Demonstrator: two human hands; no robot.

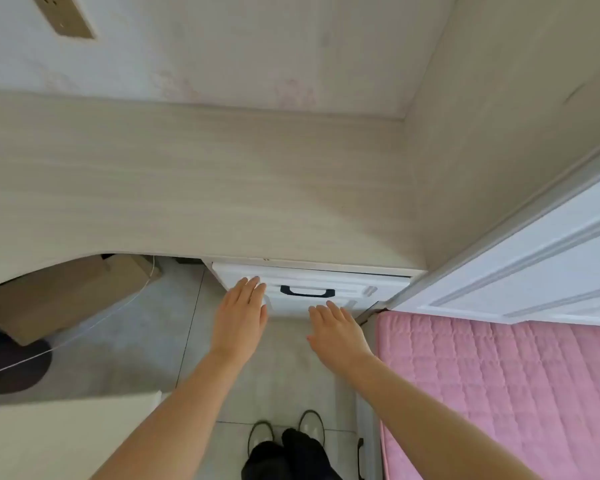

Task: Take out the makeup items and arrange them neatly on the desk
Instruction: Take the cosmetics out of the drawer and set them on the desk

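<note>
left hand is hovering flat at left edge of drawer, fingers pressed together | right hand is hovering below handle, fingers together

Single head view, looking steeply down over desk edge to floor, close.

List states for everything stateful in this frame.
drawer: shut or nearly so; contents hidden.
handle: not gripped.
left hand: open, fingers straight, at drawer front left of handle.
right hand: open, fingers straight, below handle, holding nothing.
</note>
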